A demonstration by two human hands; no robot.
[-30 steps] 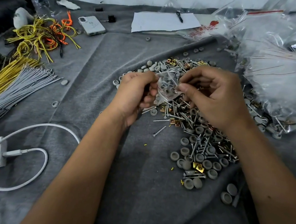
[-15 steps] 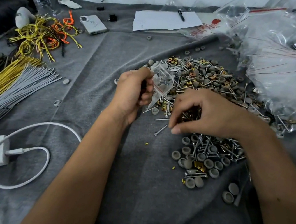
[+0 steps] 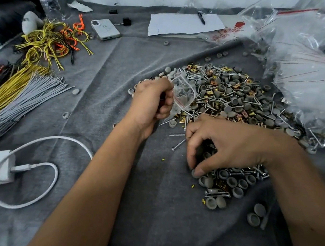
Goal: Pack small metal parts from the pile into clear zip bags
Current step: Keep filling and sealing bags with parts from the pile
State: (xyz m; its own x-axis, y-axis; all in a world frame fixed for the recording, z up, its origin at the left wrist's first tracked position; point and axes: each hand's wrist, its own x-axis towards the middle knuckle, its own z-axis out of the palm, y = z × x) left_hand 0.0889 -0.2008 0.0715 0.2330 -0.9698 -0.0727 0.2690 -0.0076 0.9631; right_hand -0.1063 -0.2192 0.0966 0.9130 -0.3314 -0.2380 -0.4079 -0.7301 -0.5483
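Two hands split work: bag gripped by left, mouth kept toward pile; cap pinched by curled right.

Matt grey cloth, soft and creased. Pile of shiny metal screws, brassy glossy clips and dull grey plastic caps. Clear, crinkled glossy plastic zip bag; heap of the same film bags. Smooth white plastic cable. Matt white paper. Glossy plastic-coated yellow wires.
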